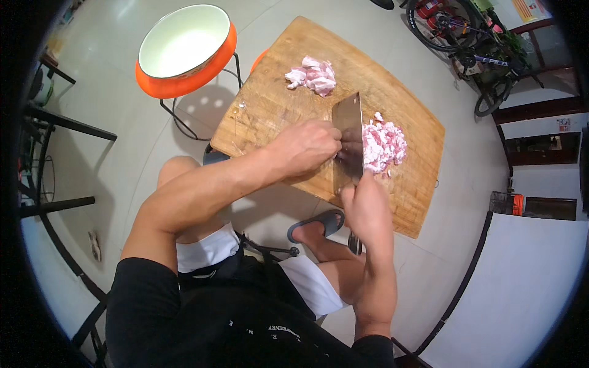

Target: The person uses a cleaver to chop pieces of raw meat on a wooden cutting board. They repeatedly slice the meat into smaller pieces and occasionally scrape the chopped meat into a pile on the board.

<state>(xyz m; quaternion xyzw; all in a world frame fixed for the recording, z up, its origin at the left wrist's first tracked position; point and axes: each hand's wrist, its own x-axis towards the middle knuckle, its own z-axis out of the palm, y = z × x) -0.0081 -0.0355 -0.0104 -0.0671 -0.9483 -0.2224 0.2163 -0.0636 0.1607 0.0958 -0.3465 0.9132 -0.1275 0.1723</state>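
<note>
A wooden cutting board (264, 110) stands in front of me. My right hand (370, 207) is wrapped round the handle of a broad cleaver (350, 119), whose blade stands on edge on the board. My left hand (308, 146) is curled on the board, with its knuckles close against the left side of the blade. Whatever lies under those fingers is hidden. A heap of chopped pale pink meat (385, 146) sits just right of the blade. Larger pieces of raw meat (313, 76) lie together near the board's far edge.
An orange basin with a white inside (184, 43) rests on a black metal stand (178, 122) at the far left. Dark chair or stool legs (67, 122) stick out at the left. A bicycle (451, 27) is at the far right. My slippered foot (316, 227) is below the board.
</note>
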